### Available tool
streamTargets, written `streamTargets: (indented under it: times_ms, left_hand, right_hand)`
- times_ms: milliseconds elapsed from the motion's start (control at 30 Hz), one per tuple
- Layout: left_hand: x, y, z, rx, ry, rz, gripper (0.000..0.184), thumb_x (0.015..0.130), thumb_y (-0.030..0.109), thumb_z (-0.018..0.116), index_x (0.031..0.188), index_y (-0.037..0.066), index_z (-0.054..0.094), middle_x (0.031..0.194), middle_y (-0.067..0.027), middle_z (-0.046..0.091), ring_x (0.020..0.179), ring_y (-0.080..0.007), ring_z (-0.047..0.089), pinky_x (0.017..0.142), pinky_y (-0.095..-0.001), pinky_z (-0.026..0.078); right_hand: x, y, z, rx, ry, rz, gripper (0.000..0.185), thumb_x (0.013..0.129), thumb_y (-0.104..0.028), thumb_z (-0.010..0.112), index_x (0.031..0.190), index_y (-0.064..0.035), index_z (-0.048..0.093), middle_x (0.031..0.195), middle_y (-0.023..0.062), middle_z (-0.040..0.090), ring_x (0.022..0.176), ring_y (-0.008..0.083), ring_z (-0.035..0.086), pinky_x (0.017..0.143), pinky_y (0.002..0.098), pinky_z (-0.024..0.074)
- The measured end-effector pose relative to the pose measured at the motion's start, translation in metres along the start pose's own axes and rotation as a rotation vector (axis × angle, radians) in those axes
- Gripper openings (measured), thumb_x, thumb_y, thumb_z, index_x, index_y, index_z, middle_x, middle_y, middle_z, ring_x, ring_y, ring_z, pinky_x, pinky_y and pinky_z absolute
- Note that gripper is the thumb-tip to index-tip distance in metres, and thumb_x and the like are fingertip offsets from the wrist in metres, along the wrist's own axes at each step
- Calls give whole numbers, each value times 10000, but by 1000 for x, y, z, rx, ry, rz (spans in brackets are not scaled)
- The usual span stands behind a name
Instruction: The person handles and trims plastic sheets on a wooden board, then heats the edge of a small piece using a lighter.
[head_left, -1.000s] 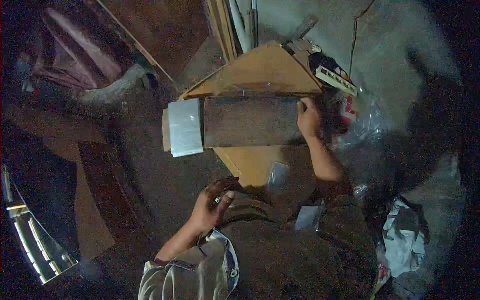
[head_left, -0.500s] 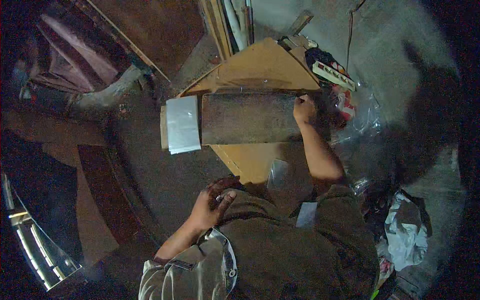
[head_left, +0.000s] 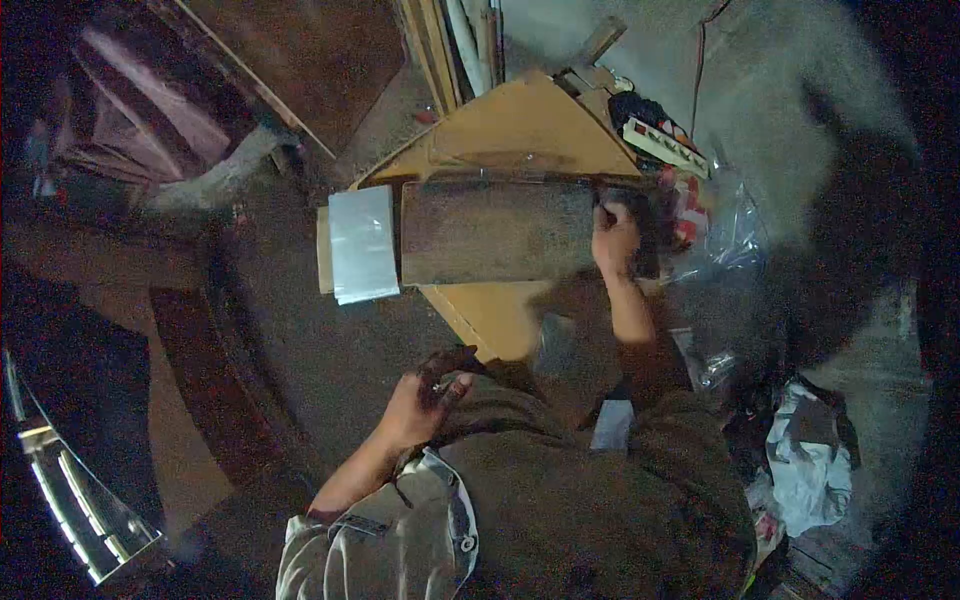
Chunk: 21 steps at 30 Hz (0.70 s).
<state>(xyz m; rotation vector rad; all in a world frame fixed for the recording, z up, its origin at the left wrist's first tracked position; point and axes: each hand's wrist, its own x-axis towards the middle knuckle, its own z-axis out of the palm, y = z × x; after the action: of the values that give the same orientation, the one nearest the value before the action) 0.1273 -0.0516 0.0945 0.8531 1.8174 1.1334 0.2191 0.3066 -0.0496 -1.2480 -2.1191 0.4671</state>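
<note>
A dark flat board [head_left: 500, 232] lies across a yellowish-brown panel [head_left: 520, 120]. My right hand [head_left: 615, 240] is at the board's right end with its fingers curled; whatever they hold, if anything, is too dark to make out. At the board's left end sits a stack of clear-white plastic sheets [head_left: 362, 245]. My left hand [head_left: 425, 405] rests near my lap, thumb apart from the bent fingers, with nothing visible in it. A small pale packet [head_left: 612, 425] lies by my right thigh.
A power strip [head_left: 665, 148] and crumpled clear plastic [head_left: 735, 240] lie to the right of the board. A white bag [head_left: 810, 465] is at the lower right. Wooden strips and pipes [head_left: 455, 50] stand at the top, and purplish cloth [head_left: 150, 100] hangs upper left.
My right hand has shifted slightly downward at the board's right end, and its forearm is more upright. My left hand stays by my lap. The whole view has shifted a little.
</note>
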Motion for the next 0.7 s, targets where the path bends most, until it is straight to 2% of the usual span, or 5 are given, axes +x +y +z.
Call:
streamTargets:
  times_ms: [167, 267, 367, 567, 700]
  left_hand:
    - [1, -26, 3, -109, -37, -97, 367, 879, 199, 571, 1180, -9, 537, 1154, -202, 582, 1079, -327, 565, 882, -368, 441]
    - [1, -41, 3, -15, -108, -31, 360, 873, 181, 578, 1180, -2, 540, 1185, -193, 570, 1090, -323, 559, 879, -368, 445]
    - [-3, -55, 7, 69, -192, -124, 350, 874, 167, 573, 1186, 10, 539, 1208, -181, 559, 1094, -319, 556, 880, -364, 443]
    - [-5, -36, 15, 78, -250, 42, 355, 868, 175, 583, 1184, 18, 544, 1200, -211, 551, 1109, -315, 548, 881, -360, 444]
    - [-10, -37, 18, 80, -228, -8, 348, 873, 176, 579, 1184, 20, 548, 1204, -213, 549, 1116, -314, 544, 885, -356, 443]
  right_hand:
    - [-86, 0, -47, 182, -141, 59, 259, 801, -242, 663, 933, -32, 587, 878, 144, 625, 792, 303, 600, 715, 379, 466]
    - [-152, 31, -49, 163, -122, 2, 254, 828, -253, 642, 907, -17, 593, 759, 113, 606, 677, 246, 592, 653, 351, 461]
    - [-196, 47, -58, 249, -413, 119, 324, 811, -297, 646, 972, -25, 573, 800, 147, 603, 711, 277, 592, 666, 389, 463]
    - [-236, 90, -23, -104, -391, 74, 549, 816, -361, 613, 1203, 0, 468, 1035, 240, 562, 883, 359, 577, 783, 458, 457]
    - [-236, 125, -29, -17, -381, -88, 592, 839, -362, 558, 1274, 16, 418, 1144, 247, 545, 984, 394, 566, 863, 446, 446]
